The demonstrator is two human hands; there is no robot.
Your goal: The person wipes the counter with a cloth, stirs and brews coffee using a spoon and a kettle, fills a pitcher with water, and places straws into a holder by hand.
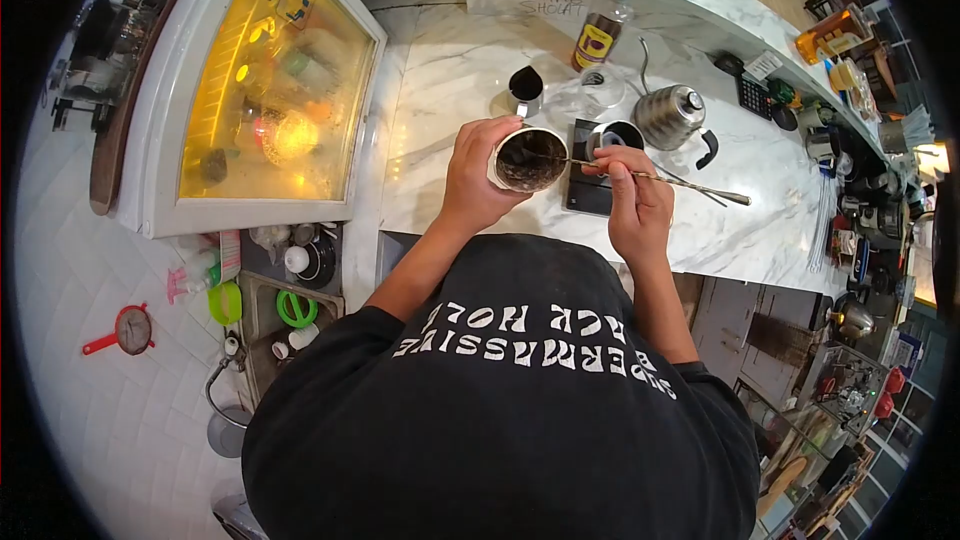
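My left hand [478,172] is closed around a pale-rimmed cup [497,172], its mouth tilted toward me. Dark brown residue coats the inside, but I cannot make out what it is. Between the fingertips of my right hand [641,208] is a long twisted bar spoon [700,186]. Its far end reaches into the cup, and its handle points out to the right. Just beyond my right fingers, a round vessel [628,130] stands on a black scale [586,194]. A metal milk pitcher [526,98] stands behind the cup.
A gooseneck kettle [670,118] stands right of the scale. Beyond are a clear glass vessel [570,98] and a labelled bottle [602,30]. At left is a yellow-lit glass-door fridge [365,70], with a sink [258,315] below it. A calculator [755,97] lies at the back right.
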